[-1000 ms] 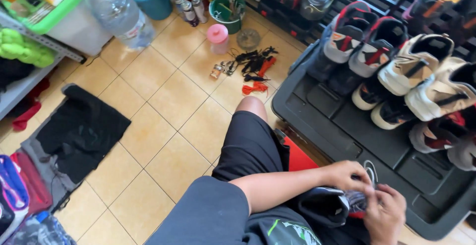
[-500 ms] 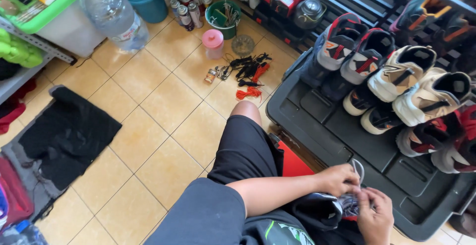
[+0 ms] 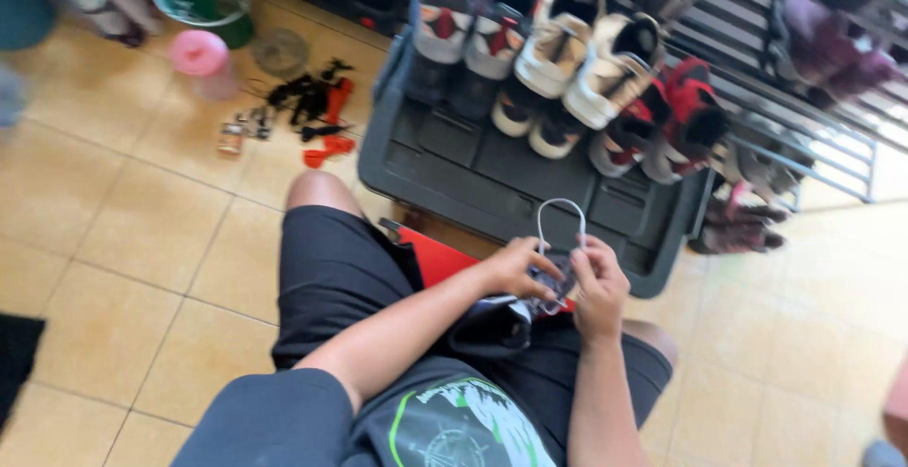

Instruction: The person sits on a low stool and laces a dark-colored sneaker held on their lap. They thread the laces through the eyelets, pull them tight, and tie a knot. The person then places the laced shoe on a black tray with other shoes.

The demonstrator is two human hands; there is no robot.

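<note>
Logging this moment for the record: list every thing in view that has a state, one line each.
left hand: gripping the dark shoe
right hand: pinching the lace
dark shoe: on the lap, being laced
white lace: looped upward above the shoe
grey tray: on the floor, loaded with sneakers
sneakers: lined up in a row
pink container: upright, lid on

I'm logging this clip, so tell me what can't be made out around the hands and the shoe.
- Head view: the dark shoe is mostly hidden by the left hand and right hand.
- Where the white lace loop ends is covered by the fingers.
- The small tools on the floor are blurred.
- The shoes on the grey tray are cut off by the top edge.
</note>
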